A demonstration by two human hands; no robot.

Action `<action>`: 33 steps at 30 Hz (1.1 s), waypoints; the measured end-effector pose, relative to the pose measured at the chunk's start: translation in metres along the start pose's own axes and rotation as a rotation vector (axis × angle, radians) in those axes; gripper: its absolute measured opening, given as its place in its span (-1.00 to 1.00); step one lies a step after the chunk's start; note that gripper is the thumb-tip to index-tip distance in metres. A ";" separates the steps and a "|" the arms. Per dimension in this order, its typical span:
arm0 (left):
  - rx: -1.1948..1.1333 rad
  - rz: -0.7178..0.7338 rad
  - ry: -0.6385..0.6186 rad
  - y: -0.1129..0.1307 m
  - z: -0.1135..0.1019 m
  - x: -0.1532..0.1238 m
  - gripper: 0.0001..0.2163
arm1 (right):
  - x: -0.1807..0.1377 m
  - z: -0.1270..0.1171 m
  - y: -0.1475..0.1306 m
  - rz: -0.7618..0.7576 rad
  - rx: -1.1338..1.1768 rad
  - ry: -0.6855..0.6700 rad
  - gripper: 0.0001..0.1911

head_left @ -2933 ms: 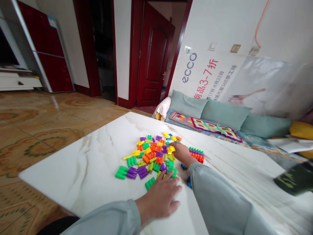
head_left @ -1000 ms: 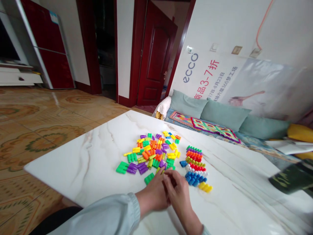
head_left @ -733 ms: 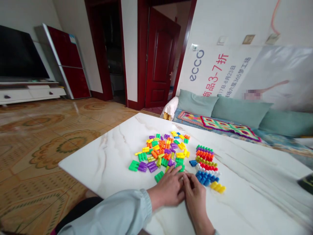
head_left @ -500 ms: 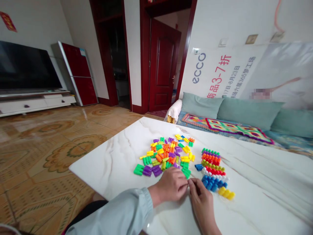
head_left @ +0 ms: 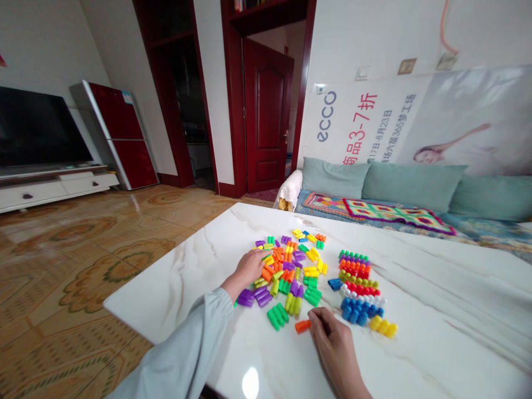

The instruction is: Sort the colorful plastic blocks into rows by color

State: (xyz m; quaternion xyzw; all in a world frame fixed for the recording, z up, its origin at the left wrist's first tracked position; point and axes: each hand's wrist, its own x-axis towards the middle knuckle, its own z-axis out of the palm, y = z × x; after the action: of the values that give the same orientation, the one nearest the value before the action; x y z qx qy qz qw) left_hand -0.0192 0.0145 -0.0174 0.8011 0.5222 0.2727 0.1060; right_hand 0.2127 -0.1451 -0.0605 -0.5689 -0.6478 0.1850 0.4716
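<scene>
A heap of small coloured plastic blocks [head_left: 288, 266] lies on the white marble table [head_left: 415, 332]. To its right stands a neat set of joined rows of blocks [head_left: 359, 285] in green, purple, orange, yellow, red, white and blue. My left hand [head_left: 249, 267] reaches into the left side of the heap, fingers curled over blocks there; what they grip is hidden. My right hand [head_left: 332, 341] rests on the table near me, its fingertips pinching an orange block [head_left: 302, 326] that lies on the surface. A green block [head_left: 277, 317] lies just left of it.
A sofa [head_left: 415, 194] with teal cushions and a patterned blanket runs behind the table. The table's left edge [head_left: 166, 266] drops to a tiled floor. A dark red door [head_left: 266, 116], a red cabinet [head_left: 120, 133] and a TV [head_left: 37, 133] stand farther off.
My hands were together at the near edge of the heap. The left hand has since reached out to the heap's left side, and the right hand now holds an orange block on the table.
</scene>
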 end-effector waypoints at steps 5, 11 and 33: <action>0.076 0.071 -0.083 0.004 0.012 0.004 -0.55 | -0.001 0.000 -0.002 0.022 0.019 -0.007 -0.62; 0.183 0.139 -0.082 -0.001 0.013 0.009 -0.61 | -0.001 0.001 -0.001 0.052 0.012 -0.021 -0.63; -0.900 -0.118 -0.018 0.101 0.024 -0.036 -0.68 | 0.002 0.002 -0.009 0.107 0.491 0.164 -0.58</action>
State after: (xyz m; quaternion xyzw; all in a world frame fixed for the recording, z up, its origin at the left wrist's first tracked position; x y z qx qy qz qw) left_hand 0.0617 -0.0592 -0.0028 0.6465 0.3956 0.4589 0.4636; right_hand 0.2066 -0.1455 -0.0541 -0.4840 -0.5121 0.3146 0.6360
